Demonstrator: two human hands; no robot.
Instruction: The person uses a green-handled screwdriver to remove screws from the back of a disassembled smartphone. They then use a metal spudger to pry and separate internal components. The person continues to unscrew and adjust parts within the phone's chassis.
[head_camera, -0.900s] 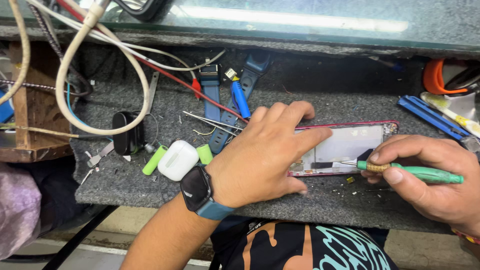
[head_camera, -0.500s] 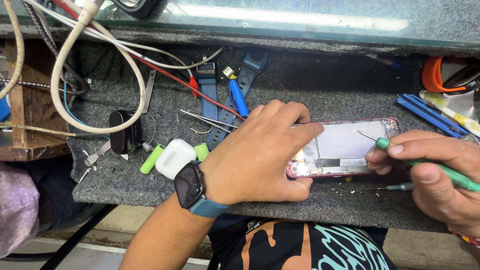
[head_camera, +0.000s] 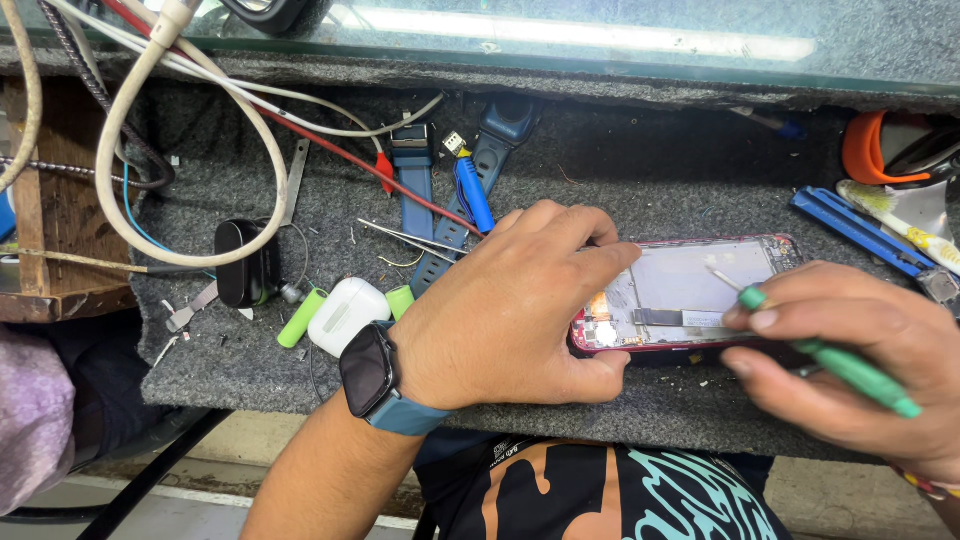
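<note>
A grey felt counter (head_camera: 620, 160) carries the clutter. At ten o'clock a thick white cable (head_camera: 120, 150) loops round above a black case (head_camera: 247, 265). Just right of that case lie a green cell (head_camera: 302, 317), a white earbud case (head_camera: 346, 315) and a second green cell (head_camera: 400, 300), close together. Toward twelve o'clock two blue watch straps (head_camera: 413, 175) lie side by side, with a blue-handled tool (head_camera: 472, 192) and a red wire (head_camera: 330, 150) crossing near them; steel tweezers (head_camera: 410, 238) lie below. At two o'clock sit an orange band (head_camera: 868, 150) and a blue pry tool (head_camera: 860, 230).
</note>
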